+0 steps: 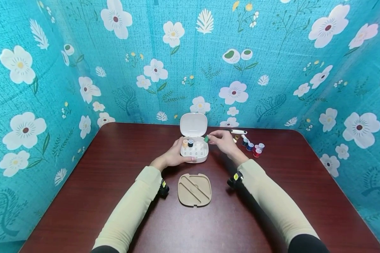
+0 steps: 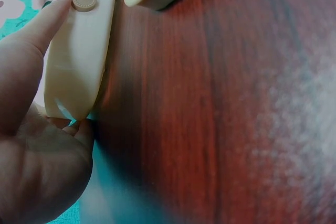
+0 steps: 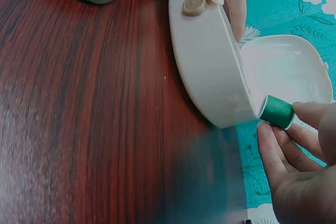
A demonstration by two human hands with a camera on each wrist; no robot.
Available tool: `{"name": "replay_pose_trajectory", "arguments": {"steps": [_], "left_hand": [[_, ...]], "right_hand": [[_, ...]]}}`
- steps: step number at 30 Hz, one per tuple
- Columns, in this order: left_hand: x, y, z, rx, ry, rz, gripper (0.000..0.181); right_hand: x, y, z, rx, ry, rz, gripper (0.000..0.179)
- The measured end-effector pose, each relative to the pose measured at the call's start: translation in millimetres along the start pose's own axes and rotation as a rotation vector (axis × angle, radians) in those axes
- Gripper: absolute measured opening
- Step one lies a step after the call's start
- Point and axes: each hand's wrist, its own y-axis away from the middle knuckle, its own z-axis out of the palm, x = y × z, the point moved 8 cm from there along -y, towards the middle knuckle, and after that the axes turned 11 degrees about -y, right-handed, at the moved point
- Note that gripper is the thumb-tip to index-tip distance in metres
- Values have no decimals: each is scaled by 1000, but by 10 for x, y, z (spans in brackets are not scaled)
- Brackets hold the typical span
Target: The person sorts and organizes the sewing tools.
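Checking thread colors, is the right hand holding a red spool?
No, the right hand pinches a green spool near the box.

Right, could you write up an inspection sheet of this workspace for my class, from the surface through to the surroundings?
Surface: table, reddish-brown with wood grain; light glares on it.
Job's things: white box, lid open; peach spool and dark spool inside; beige tray nearer the person; loose spools, blue and red among them, to the right.
Clutter: white-handled item beyond the loose spools; small bits nearby, too small to tell.
Grips: left grip holds the box, thumb beside its round button; right grip pinches a green spool.
Cables: nothing seen.
Surroundings: blue floral cloth behind and at both sides.
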Motion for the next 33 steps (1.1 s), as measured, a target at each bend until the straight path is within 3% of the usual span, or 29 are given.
{"name": "replay_pose_trajectory", "arguments": {"steps": [5,16,33], "left_hand": [[16,1,-2,-2,14,12,96],[13,-4,-8,-6,4,15,99],[16,0,-3,-1,11,25,94]], "right_hand": [[-55,-1,81,-16,48,-25,26],[-274,0,233,-18,295,-210,16],[-291,-60,470,-59,462,-207,16]]}}
